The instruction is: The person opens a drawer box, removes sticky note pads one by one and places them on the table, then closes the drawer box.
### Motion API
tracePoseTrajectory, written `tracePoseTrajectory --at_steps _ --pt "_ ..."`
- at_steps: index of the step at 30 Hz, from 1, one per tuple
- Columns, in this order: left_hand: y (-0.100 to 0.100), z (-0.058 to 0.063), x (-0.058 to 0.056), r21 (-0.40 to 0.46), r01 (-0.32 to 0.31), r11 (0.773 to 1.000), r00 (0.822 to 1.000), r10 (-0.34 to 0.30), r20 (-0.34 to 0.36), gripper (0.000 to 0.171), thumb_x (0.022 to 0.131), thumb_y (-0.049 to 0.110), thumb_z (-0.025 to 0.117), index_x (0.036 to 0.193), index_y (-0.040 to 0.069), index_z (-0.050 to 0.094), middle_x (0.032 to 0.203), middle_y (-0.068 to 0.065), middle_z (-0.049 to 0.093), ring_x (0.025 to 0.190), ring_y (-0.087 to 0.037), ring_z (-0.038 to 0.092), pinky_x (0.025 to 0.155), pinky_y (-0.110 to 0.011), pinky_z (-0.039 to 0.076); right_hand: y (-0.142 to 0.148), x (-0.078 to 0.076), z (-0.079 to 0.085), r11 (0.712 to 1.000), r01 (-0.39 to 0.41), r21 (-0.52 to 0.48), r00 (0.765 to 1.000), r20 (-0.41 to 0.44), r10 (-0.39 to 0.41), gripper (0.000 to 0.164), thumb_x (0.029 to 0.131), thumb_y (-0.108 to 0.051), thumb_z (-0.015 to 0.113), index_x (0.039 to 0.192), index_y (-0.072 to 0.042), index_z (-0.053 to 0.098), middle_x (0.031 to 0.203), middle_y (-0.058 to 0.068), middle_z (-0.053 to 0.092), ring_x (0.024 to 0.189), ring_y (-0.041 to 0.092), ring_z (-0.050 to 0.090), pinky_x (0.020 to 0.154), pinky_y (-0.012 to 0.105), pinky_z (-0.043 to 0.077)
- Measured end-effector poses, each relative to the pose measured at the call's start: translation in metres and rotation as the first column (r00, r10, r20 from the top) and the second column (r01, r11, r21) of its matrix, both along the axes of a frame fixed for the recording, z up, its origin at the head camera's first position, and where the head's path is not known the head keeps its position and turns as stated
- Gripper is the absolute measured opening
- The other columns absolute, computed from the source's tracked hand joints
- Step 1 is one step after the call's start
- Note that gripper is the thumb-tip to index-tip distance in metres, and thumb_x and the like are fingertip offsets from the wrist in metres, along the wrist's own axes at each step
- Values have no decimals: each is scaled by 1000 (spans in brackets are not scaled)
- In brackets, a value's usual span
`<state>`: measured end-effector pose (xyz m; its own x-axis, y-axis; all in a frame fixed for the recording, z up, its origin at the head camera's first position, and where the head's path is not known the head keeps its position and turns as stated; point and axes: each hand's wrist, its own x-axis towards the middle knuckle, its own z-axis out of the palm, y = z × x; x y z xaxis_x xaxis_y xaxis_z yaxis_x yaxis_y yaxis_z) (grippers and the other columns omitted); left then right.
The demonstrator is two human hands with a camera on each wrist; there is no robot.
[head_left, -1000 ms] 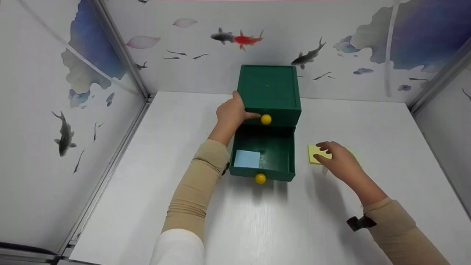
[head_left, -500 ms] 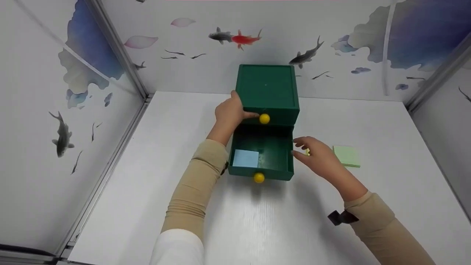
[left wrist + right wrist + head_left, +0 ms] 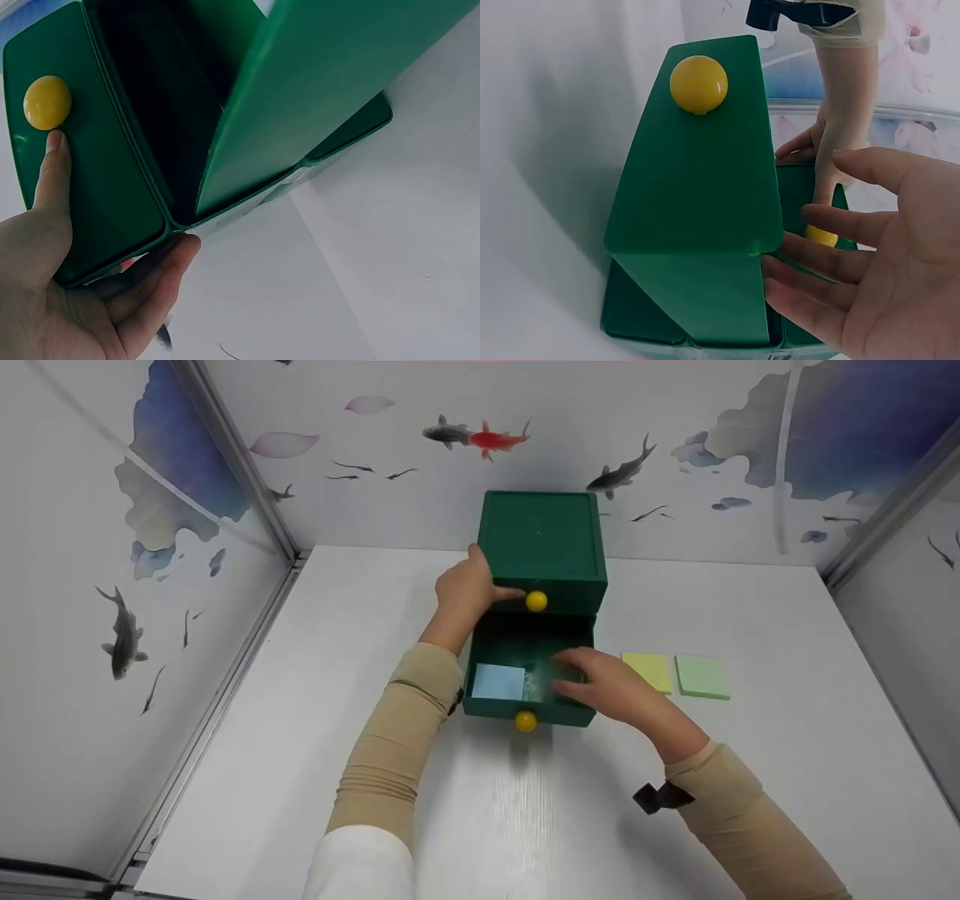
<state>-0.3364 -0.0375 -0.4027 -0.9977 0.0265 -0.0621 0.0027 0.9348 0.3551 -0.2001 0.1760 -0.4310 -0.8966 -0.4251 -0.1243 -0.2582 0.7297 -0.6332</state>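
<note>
A green drawer cabinet (image 3: 540, 536) stands by the back wall, with a lower drawer (image 3: 495, 709) pulled out. Inside that drawer, at its front left, lies a light blue sticky note pad (image 3: 499, 682). My left hand (image 3: 465, 589) holds the cabinet's left front corner; in the left wrist view its thumb touches the upper drawer front beside the yellow knob (image 3: 47, 103). The right hand (image 3: 607, 682) reaches over the open drawer's right side with spread, loosely bent fingers. Nothing shows in the right palm (image 3: 922, 262). Some right fingertips are hidden by the drawer in the right wrist view.
On the white table (image 3: 765, 780), right of the cabinet, a yellow sticky note pad (image 3: 649, 670) and a light green sticky note pad (image 3: 702, 676) lie side by side. Walls with painted fish enclose the table at the back and sides.
My right hand has moved left from above the yellow pad to over the open drawer, uncovering the yellow and light green pads. The left hand has kept its hold on the cabinet.
</note>
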Motion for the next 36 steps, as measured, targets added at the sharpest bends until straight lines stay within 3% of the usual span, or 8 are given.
tracePoseTrajectory --at_steps 4,10,16,25,36 --pt "1 0 0 -17 -1 1000 1000 1 5 118 68 70 74 151 3 22 112 -9 65 88 -17 62 76 -34 52 -11 -2 -7 997 -66 45 998 14 65 49 97 -31 61 136 -2 53 127 14 58 114 30 55 97 48 44" --pt "0 0 0 -12 -1 1000 1000 1 2 118 69 69 74 151 3 22 116 -10 64 90 -18 61 79 -34 52 -24 -9 -14 993 -93 67 994 56 90 50 96 -35 61 135 -3 54 126 13 59 113 30 56 97 48 45" --pt "0 -1 1 -19 4 1000 1000 -4 -2 119 69 70 73 152 3 21 113 -10 65 88 -18 61 78 -34 52 -34 -19 -20 995 -66 74 994 89 59 51 97 -37 59 136 -4 53 129 13 58 116 30 54 100 49 42" --pt "0 0 0 -23 -5 1000 1000 5 2 118 69 70 74 151 4 21 112 -10 65 88 -18 60 79 -34 51 -47 -23 -31 993 -26 113 997 74 18 52 97 -36 60 138 -5 52 129 13 57 110 29 53 100 48 42" --pt "0 -1 1 -4 7 1000 1000 -7 -25 116 68 69 75 149 3 25 112 -10 65 88 -18 60 77 -34 51 -55 -26 -40 999 -13 46 998 58 10 42 98 -26 60 134 -6 55 125 12 58 107 26 54 99 45 43"
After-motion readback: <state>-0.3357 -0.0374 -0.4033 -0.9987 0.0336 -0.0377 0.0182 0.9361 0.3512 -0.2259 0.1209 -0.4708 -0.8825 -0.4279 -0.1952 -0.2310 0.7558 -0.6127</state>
